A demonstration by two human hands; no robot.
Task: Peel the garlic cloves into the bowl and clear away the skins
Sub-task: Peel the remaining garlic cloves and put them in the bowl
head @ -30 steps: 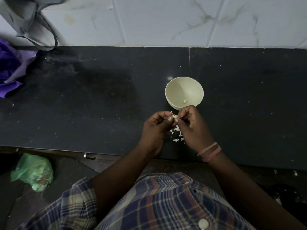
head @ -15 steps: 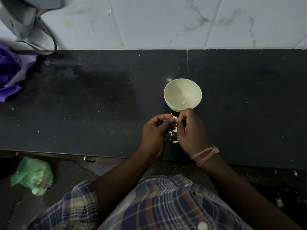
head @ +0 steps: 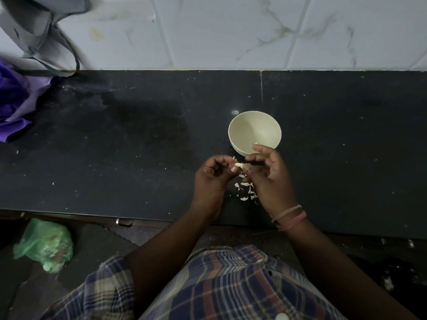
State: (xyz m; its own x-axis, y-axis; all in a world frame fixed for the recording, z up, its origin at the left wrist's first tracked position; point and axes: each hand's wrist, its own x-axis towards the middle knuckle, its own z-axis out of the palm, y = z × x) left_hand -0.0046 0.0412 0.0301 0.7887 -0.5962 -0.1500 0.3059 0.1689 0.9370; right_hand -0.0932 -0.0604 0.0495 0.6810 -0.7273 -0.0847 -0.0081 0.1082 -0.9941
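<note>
A small cream bowl (head: pixel 249 128) stands on the black counter, with one peeled clove (head: pixel 256 143) at its near inner wall. Just in front of it, my left hand (head: pixel 213 179) pinches a pale garlic clove (head: pixel 239 165) between thumb and fingertips. My right hand (head: pixel 269 175) is beside it, its thumb at the clove and its other fingers spread loosely, the index tip over the bowl's near rim. Below and between the hands, several white skin flakes (head: pixel 246 191) lie scattered on the counter.
The black counter (head: pixel 129 139) runs wide to left and right, backed by a white tiled wall (head: pixel 231 31). A purple cloth (head: pixel 16 102) and a grey bag (head: pixel 39 31) sit at the far left. A green plastic bag (head: pixel 45 244) lies on the floor below the counter edge.
My right hand's fingers have uncurled and spread, its index now reaching over the bowl rim. More skin flakes show on the counter between the hands. The left hand keeps its pinch.
</note>
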